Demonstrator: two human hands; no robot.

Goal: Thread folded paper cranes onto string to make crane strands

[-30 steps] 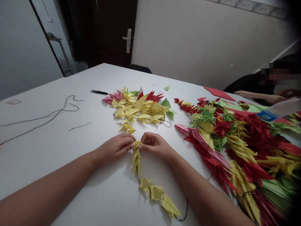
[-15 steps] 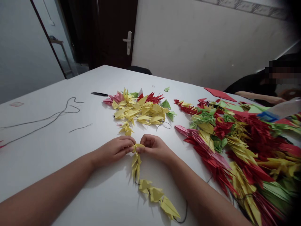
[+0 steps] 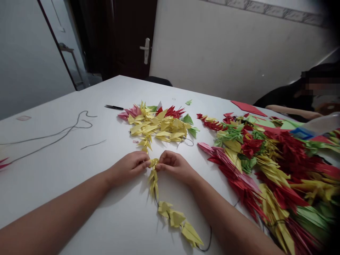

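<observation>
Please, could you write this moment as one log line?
left hand: pinching yellow paper strand; right hand: touching same strand; ahead: mostly yellow paper pile, dark tool; right side: mixed-colour paper pile

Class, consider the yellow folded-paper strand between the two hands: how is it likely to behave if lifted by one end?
The yellow strand would probably sag and bend, as its dark cord curves loosely. It is likely light, being made of folded paper. Its thin pointed pieces might crease if squeezed.
</observation>
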